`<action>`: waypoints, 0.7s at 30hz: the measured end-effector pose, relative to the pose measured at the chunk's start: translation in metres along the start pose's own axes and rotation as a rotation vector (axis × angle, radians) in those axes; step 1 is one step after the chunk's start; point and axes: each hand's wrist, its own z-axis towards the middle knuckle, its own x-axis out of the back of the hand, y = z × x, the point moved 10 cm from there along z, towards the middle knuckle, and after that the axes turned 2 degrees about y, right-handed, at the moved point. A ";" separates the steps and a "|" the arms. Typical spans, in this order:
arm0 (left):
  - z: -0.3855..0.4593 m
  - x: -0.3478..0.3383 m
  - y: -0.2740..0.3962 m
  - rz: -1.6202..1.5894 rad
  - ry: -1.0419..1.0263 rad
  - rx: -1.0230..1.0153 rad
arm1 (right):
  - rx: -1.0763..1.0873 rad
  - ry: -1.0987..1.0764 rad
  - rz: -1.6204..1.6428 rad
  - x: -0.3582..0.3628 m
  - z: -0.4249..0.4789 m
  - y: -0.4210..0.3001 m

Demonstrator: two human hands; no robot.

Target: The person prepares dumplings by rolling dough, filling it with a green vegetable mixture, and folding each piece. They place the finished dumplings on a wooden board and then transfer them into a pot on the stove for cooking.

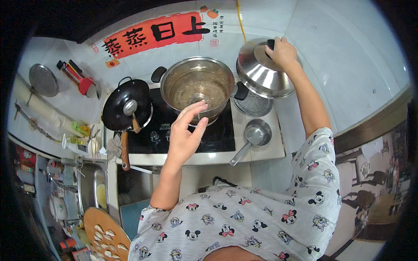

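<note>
A large stainless steel pot (197, 85) with black side handles stands on the black cooktop (220, 137), with clear liquid inside. Over its near rim my left hand (187, 130) hovers, thumb and fingers apart, holding nothing. To the right, my right hand (283, 52) grips the black knob of a domed steel lid (267, 73), which is tilted against the tiled wall. Partly under the lid lies a round perforated steamer plate (254, 103). A small steel saucepan (258, 132) sits on the counter nearer to me.
A black wok (112, 112) with a wooden handle and a ladle (130, 107) stands on the cooktop's left. Utensils (85, 85) hang on the left wall. Below is a sink (93, 182), and a round wooden board (107, 225) holds several dumplings.
</note>
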 end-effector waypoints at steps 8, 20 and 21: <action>-0.023 0.040 -0.027 0.127 0.143 0.120 | -0.092 -0.054 0.121 -0.061 0.006 0.005; -0.024 0.038 -0.027 0.106 0.132 0.162 | 0.280 -0.075 0.236 -0.084 -0.030 -0.045; -0.026 0.040 -0.025 0.109 0.144 0.170 | 0.293 -0.096 0.252 -0.100 -0.036 -0.044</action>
